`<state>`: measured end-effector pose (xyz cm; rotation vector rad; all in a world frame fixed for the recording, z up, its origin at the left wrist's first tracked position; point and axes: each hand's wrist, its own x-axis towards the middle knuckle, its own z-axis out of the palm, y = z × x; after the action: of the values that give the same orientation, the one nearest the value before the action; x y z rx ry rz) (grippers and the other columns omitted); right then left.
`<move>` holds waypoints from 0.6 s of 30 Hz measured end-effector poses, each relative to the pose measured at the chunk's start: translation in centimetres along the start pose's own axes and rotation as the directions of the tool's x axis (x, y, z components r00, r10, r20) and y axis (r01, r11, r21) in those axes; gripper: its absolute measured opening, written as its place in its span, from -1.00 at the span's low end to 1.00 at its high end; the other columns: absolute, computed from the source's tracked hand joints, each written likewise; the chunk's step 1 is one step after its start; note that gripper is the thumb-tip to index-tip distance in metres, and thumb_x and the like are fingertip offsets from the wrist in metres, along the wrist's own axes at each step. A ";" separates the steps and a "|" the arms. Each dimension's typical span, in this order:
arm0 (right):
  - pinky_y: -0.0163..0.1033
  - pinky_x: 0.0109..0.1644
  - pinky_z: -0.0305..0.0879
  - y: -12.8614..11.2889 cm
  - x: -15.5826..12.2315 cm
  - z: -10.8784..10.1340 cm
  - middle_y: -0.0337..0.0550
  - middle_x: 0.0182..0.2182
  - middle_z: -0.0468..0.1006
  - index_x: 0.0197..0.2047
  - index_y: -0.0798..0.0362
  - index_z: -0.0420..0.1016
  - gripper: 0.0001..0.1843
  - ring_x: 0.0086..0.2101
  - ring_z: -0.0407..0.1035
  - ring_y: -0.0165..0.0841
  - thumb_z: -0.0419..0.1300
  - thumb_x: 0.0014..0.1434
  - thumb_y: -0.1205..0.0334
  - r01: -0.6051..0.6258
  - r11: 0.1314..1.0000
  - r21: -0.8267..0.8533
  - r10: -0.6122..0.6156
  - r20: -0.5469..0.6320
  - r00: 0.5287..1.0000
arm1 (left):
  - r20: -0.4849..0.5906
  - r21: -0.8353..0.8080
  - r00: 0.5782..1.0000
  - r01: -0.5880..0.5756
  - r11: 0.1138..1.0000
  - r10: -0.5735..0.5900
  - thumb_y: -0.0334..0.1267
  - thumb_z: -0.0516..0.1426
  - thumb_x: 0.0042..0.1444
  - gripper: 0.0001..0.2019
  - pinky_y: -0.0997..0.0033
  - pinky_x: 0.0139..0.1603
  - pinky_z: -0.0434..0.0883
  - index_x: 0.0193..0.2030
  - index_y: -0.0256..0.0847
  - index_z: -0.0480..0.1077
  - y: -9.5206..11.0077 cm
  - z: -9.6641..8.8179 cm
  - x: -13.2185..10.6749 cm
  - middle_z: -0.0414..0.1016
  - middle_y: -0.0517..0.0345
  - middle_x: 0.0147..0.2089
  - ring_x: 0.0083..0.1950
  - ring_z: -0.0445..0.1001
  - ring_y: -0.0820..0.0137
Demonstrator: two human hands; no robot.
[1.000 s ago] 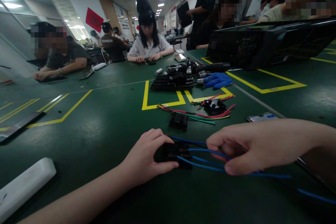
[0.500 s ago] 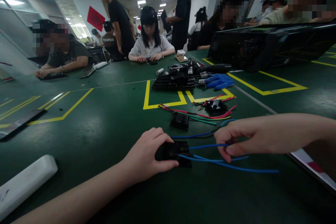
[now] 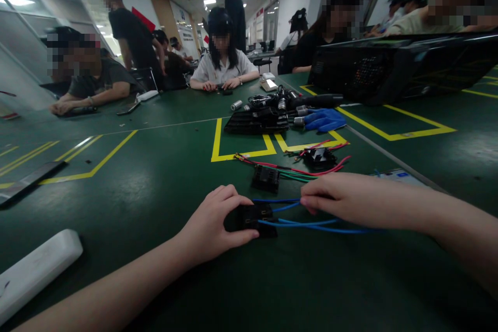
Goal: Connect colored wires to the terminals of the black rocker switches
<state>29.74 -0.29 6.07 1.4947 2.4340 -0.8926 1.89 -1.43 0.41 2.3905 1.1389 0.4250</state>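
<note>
My left hand (image 3: 221, 220) grips a flat black connector block (image 3: 260, 219) on the green table, thumb at the near side and fingers at the far side. Several blue wires (image 3: 299, 224) run rightward from the block. To the right, my right hand (image 3: 324, 196) is closed with its fingertips pinching blue wire just beyond the block. Where exactly the wires pass under that hand is hidden. Just behind the block lies a second black connector (image 3: 266, 177), beside red and green wires (image 3: 299, 172).
Further back sit another wired black part (image 3: 319, 157), a black slotted part (image 3: 257, 120), metal cylinders and a blue glove (image 3: 324, 120). A large black case (image 3: 389, 72) stands back right. A white bar-shaped object (image 3: 42, 275) lies front left. People sit and stand around the table.
My right hand has moved left along the blue wires, closer to the block. My left hand and the block have shifted slightly left and away. Two standing people in the background have moved left.
</note>
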 end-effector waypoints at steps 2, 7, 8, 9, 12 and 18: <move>-0.19 -0.38 0.18 -0.4 -0.1 0.1 -0.18 -0.43 0.52 -0.35 -0.02 0.49 -0.66 -0.41 0.39 -0.27 -0.04 0.29 0.07 -0.019 0.999 -0.045 0.019 0.001 1.000 | -0.003 0.002 1.000 -0.001 1.000 0.001 -0.18 0.31 0.08 -0.67 0.19 -0.11 0.36 -0.01 -0.10 0.44 0.0 0.1 -0.1 0.38 0.13 -0.14 -0.10 0.36 0.22; -0.22 -0.44 0.12 -1.0 -0.5 0.1 -0.19 -0.48 0.51 -0.39 -0.03 0.47 -0.61 -0.48 0.37 -0.30 -0.06 0.30 0.02 0.023 0.990 -0.140 -0.037 -0.101 0.994 | -0.030 0.031 1.000 0.004 1.000 -0.003 -0.19 0.31 0.06 -0.67 0.16 -0.09 0.35 -0.03 -0.14 0.44 0.3 0.1 0.0 0.39 0.11 -0.14 -0.09 0.36 0.20; -0.22 -0.45 0.10 -1.1 -0.7 0.1 -0.19 -0.50 0.51 -0.40 -0.03 0.47 -0.59 -0.50 0.36 -0.31 -0.06 0.31 -0.02 0.045 0.986 -0.158 -0.067 -0.134 0.989 | -0.032 0.035 0.999 0.006 0.999 -0.004 -0.19 0.32 0.05 -0.68 0.16 -0.10 0.35 -0.05 -0.14 0.45 0.4 0.1 0.0 0.39 0.11 -0.15 -0.10 0.36 0.20; -0.23 -0.46 0.09 -1.2 -0.8 0.1 -0.20 -0.52 0.50 -0.42 -0.04 0.46 -0.57 -0.51 0.35 -0.32 -0.07 0.31 -0.04 0.067 0.982 -0.176 -0.097 -0.167 0.981 | -0.029 0.039 1.000 0.005 0.999 -0.004 -0.18 0.32 0.05 -0.68 0.17 -0.10 0.35 -0.05 -0.14 0.45 0.4 0.0 0.1 0.39 0.11 -0.15 -0.10 0.36 0.20; -0.23 -0.47 0.04 -1.6 -1.3 -0.1 -0.21 -0.54 0.49 -0.45 -0.05 0.45 -0.55 -0.54 0.32 -0.34 -0.08 0.31 -0.05 0.109 0.971 -0.215 -0.161 -0.241 0.957 | -0.028 0.054 1.000 0.000 0.999 0.001 -0.17 0.32 0.06 -0.68 0.18 -0.11 0.34 -0.06 -0.14 0.44 0.5 0.0 0.1 0.40 0.12 -0.16 -0.10 0.36 0.20; -0.21 -0.45 0.11 -1.3 -1.0 -0.2 -0.21 -0.50 0.53 -0.42 -0.06 0.46 -0.57 -0.51 0.37 -0.30 -0.09 0.30 -0.04 0.039 0.985 -0.170 -0.064 -0.142 0.988 | -0.016 0.062 1.000 -0.007 0.998 0.008 -0.14 0.31 0.07 -0.70 0.19 -0.10 0.34 -0.07 -0.13 0.43 0.4 0.0 0.1 0.41 0.11 -0.15 -0.09 0.35 0.21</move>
<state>29.18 -1.36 7.11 1.4918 2.5884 -0.5880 2.20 -1.54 0.65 2.4495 1.1662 0.4179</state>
